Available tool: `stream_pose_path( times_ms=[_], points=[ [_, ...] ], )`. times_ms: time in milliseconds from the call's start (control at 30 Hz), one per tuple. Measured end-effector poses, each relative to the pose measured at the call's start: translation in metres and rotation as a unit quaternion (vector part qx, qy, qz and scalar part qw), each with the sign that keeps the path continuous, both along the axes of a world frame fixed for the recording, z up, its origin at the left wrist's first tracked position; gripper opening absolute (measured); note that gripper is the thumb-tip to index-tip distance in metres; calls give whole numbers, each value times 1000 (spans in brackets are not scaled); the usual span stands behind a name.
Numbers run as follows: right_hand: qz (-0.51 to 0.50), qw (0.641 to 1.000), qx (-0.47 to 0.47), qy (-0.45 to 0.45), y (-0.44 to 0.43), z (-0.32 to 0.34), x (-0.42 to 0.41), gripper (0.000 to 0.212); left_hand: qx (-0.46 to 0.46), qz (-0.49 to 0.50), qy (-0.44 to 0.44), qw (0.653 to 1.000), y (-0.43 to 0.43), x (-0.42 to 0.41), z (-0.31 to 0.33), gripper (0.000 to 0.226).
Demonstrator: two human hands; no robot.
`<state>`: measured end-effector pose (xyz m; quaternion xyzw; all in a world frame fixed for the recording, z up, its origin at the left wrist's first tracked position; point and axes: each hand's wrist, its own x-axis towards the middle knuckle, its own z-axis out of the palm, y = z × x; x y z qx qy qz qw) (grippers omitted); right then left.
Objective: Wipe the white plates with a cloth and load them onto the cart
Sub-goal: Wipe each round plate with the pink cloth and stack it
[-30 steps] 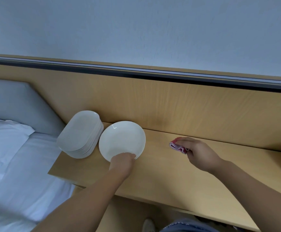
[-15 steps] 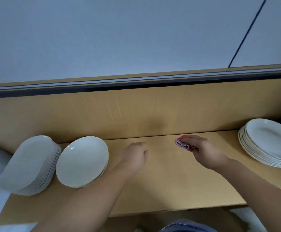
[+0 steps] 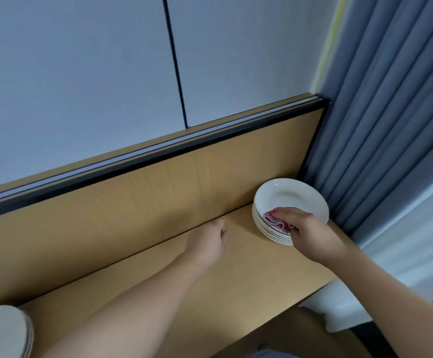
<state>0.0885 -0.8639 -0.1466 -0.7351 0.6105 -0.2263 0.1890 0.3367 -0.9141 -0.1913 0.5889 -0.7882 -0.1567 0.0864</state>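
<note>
Two stacks of white plates sit on the wooden ledge (image 3: 236, 280). The nearer stack (image 3: 1, 332) is at its left end, cut off by the picture's edge. Further along, the left hand (image 3: 207, 241) hovers over the bare middle of the ledge, close to the back edge, fingers loosely curled and holding nothing. Beyond it, the right hand (image 3: 310, 233) pinches a folded pink cloth (image 3: 277, 224), which lies on the near inner slope of the top plate (image 3: 290, 197). That plate crowns the far stack (image 3: 274, 237), which stands in the ledge's right back corner, just beside the wooden back panel (image 3: 210, 182) and the grey curtain (image 3: 390, 125). No cart is in view.

The plates look like glazed ceramic: stiff, smooth, probably slippery, and liable to chip if knocked together. One plate should be light enough for a single hand; a whole stack would be heavy. The rim looks the safest hold, thumb above and fingers beneath, leaving the soft cloth free to wipe.
</note>
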Motion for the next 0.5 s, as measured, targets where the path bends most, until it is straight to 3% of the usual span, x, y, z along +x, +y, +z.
stream_pose_path(
  times_ms=[167, 267, 500],
  points=[
    [-16, 1000, -10, -19, -11, -4, -63, 59, 28, 21, 43, 998, -32, -76, -4, 44],
    [-19, 999, -1, -35, -14, -9, -89, 60, 48, 32, 56, 997, -45, -107, -12, 34],
    [-4, 1000, -14, -25, -25, -21, -127, 55, 95, 81, 22, 992, -63, -143, -23, 47]
  ],
)
